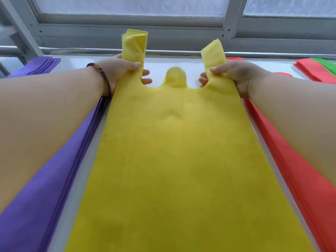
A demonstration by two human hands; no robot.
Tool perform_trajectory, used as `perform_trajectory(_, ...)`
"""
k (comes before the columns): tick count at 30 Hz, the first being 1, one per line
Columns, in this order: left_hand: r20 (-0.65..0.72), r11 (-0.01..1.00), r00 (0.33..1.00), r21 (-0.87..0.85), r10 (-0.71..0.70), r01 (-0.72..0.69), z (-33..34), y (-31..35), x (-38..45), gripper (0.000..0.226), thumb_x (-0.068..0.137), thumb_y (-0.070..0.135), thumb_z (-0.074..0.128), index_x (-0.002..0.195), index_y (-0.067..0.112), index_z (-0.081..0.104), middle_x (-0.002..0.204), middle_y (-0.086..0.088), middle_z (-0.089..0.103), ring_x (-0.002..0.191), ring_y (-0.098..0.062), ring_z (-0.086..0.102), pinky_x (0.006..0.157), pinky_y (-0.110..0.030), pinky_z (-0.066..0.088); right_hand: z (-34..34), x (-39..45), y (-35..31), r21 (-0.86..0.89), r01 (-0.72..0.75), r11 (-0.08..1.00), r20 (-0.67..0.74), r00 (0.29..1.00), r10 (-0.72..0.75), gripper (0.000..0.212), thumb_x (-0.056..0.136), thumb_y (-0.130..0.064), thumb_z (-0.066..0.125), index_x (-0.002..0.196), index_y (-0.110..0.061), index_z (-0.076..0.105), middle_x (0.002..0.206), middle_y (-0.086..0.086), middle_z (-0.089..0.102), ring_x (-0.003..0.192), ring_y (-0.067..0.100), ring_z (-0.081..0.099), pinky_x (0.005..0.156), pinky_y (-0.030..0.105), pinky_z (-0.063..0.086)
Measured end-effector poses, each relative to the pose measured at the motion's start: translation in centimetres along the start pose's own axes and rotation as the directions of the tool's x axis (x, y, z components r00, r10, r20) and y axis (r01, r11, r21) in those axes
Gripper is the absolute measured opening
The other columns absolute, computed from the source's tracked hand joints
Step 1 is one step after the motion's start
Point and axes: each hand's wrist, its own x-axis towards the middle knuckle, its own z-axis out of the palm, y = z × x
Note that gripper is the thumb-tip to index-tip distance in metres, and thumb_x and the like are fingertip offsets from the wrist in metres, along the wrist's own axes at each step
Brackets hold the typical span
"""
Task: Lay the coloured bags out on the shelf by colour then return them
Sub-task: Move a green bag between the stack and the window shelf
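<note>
At your 9 o'clock a stack of purple bags lies along the white shelf, with a second purple stack further back at 10 o'clock. At 3 o'clock a stack of red bags runs alongside, and at 2 o'clock more red bags sit beside a green one. A grey metal window frame closes off the far edge at 12.

Your left hand pinches the left handle of the yellow bag, thumb on top, fingers curled beneath; your right hand grips the right handle the same way. The bag fills the middle, between the purple and red stacks, long axis running 6 to 12, handles pointing to 12. It seems to be lifted off the shelf, though its far end is blurred.
</note>
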Motion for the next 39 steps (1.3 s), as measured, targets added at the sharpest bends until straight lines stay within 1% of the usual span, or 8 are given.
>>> perform_trajectory(4,-0.093,0.986,0.992,0.149,0.089,-0.074,1.4,1.4,-0.5,0.03,0.094,0.022,0.049,0.121,0.01,0.053,0.097,-0.013,0.068,0.076,-0.029,0.071,0.069,-0.038,0.059,1.4,0.8,-0.6,-0.426,-0.048,0.903,-0.297,0.951,-0.09,0.035,0.095,-0.025,0.05,0.123,-0.004,0.047,0.096,0.01,0.064,0.073,0.023,0.069,0.064,0.033,0.056)
perform_trajectory(7,-0.291,0.695,0.94,0.713,0.176,0.091,2.3,2.7,-2.0,0.034,0.095,0.029,0.043,0.112,0.003,0.057,0.082,-0.012,0.054,0.079,-0.027,0.051,0.07,-0.031,0.041,1.9,-0.2,-1.1,-0.818,-0.18,0.547,-0.399,0.862,-0.313,0.032,0.095,-0.03,0.044,0.112,-0.006,0.056,0.08,0.006,0.05,0.079,0.024,0.051,0.072,0.032,0.041)
perform_trajectory(14,-0.242,0.38,0.968,0.903,0.066,0.2,2.8,0.4,-9.4,0.032,0.09,0.008,0.043,0.119,-0.005,0.044,0.094,-0.019,0.057,0.079,-0.029,0.048,0.059,-0.032,0.036,2.7,-6.3,1.0,-0.929,-0.335,0.157,-0.363,0.907,-0.213,0.021,0.087,0.001,0.038,0.066,0.001,0.044,0.065,0.014,0.048,0.056,0.027,0.05,0.048,0.028,0.04)
perform_trajectory(20,-0.253,0.359,0.967,0.904,0.017,0.231,3.7,1.3,-12.1,0.051,0.087,0.007,0.046,0.134,-0.001,0.027,0.132,-0.023,0.043,0.118,-0.04,0.047,0.086,-0.043,0.043,4.1,-7.9,1.7,-0.87,-0.407,0.279,-0.485,0.812,-0.324,0.036,0.089,-0.008,0.048,0.124,0.001,0.045,0.127,0.023,0.05,0.116,0.039,0.05,0.08,0.035,0.041)
perform_trajectory(25,-0.001,0.106,0.96,0.994,0.281,-0.03,-1.2,-1.4,-21.4,0.043,0.086,0.034,0.053,0.126,0.021,0.041,0.127,-0.004,0.045,0.116,-0.03,0.047,0.078,-0.04,0.045,10.2,-17.0,3.9,-0.973,-0.229,0.007,-0.206,0.864,-0.459,0.047,0.088,-0.027,0.056,0.127,-0.006,0.043,0.128,0.02,0.045,0.118,0.038,0.045,0.098,0.041,0.038)
perform_trajectory(31,-0.372,0.349,0.921,0.883,0.115,0.314,-17.2,-6.2,-28.6,0.067,0.083,0.036,0.061,0.135,0.001,0.04,0.137,-0.021,0.045,0.129,-0.036,0.04,0.108,-0.043,0.032,23.0,-26.1,8.4,-0.753,-0.022,0.658,0.036,0.997,0.075,0.041,0.086,-0.031,0.06,0.126,-0.033,0.053,0.115,-0.011,0.061,0.096,0.0,0.062,0.081,0.016,0.05)
perform_trajectory(36,-0.466,0.608,0.87,0.649,-0.158,0.458,-22.1,-8.4,-31.3,0.06,0.086,0.036,0.057,0.129,-0.002,0.039,0.13,-0.025,0.049,0.123,-0.04,0.044,0.103,-0.044,0.038,30.5,-25.2,10.2,-0.619,-0.219,0.754,-0.287,0.957,0.043,0.041,0.089,-0.014,0.055,0.126,0.0,0.05,0.122,0.021,0.058,0.111,0.031,0.058,0.093,0.04,0.046)
perform_trajectory(39,-0.373,0.739,0.907,0.553,-0.193,0.385,-21.5,-8.2,-31.4,0.055,0.087,0.033,0.057,0.128,-0.001,0.041,0.129,-0.02,0.053,0.12,-0.038,0.049,0.102,-0.042,0.041,32.6,-23.9,10.2,-0.524,-0.333,0.784,-0.471,0.88,0.059,0.013,0.087,-0.01,0.052,0.088,0.002,0.058,0.086,0.015,0.06,0.076,0.028,0.06,0.068,0.034,0.048)
